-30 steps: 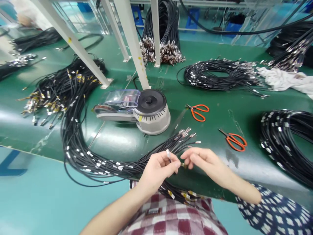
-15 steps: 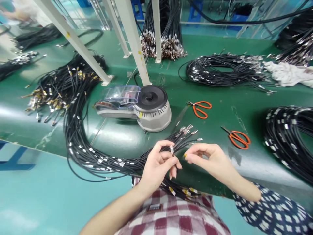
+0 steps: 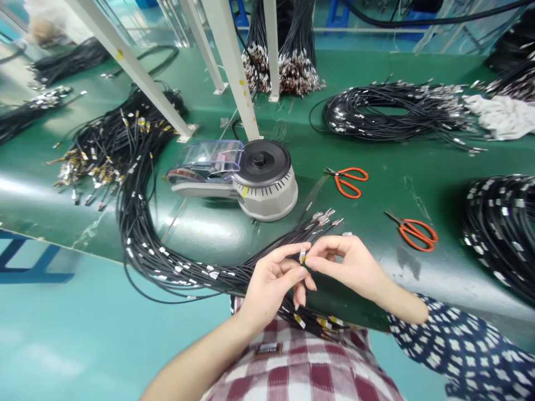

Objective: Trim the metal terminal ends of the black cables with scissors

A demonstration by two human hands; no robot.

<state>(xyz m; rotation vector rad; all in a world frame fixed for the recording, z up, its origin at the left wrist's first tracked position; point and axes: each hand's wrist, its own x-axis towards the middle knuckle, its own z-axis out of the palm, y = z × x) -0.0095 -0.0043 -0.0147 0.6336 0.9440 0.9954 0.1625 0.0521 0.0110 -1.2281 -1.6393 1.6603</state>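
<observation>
Together, hands (image 3: 271, 284) (image 3: 351, 266) pinching a cable end (image 3: 303, 252) and yellow scrap (image 3: 303, 260), tape dispenser (image 3: 261, 189) beyond, two orange-handled scissors (image 3: 337, 175) (image 3: 404, 224), cable bundle (image 3: 179, 270) alongside

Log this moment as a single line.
left hand: holds cable | right hand: pinches yellow bit at cable tip | dispenser: on table | two scissors: right of dispenser

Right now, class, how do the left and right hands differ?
The left hand holds a cable end; the right hand pinches a yellow piece there. The left hand's lower fingers hang loose; the right hand's curl in. The left arm shows bare; the right arm has a patterned sleeve. Both hands are ungloved and meet at that end.
</observation>
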